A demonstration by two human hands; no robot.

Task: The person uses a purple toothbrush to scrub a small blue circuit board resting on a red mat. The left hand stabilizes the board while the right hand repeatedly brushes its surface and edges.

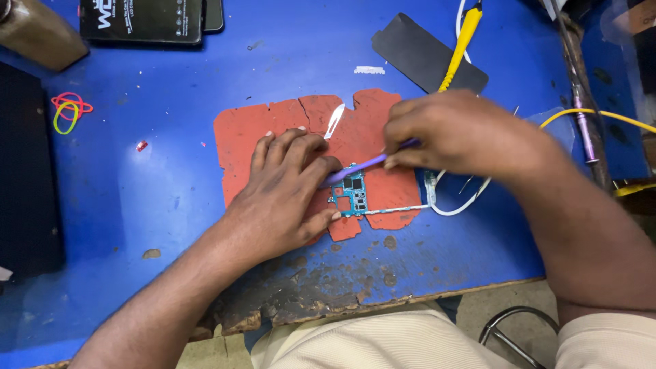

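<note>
A small teal circuit board (353, 194) lies on a torn red mat (239, 140) in the middle of a blue table (171, 82). My left hand (283, 195) rests flat on the mat, its fingers and thumb pinning the board's left side. My right hand (451, 133) grips a thin purple tool (362, 166) whose tip slants down to the board's top left corner, by my left fingertips. A bare scalpel blade (334, 121) lies on the mat just above my left hand.
A yellow-handled tool (461, 41) lies across a dark grey pad (424, 55) at the back. A white cable (454, 205) curls right of the mat. Coloured rubber bands (68, 109) sit far left, a black box (140, 20) at the back left. The table's front edge is worn.
</note>
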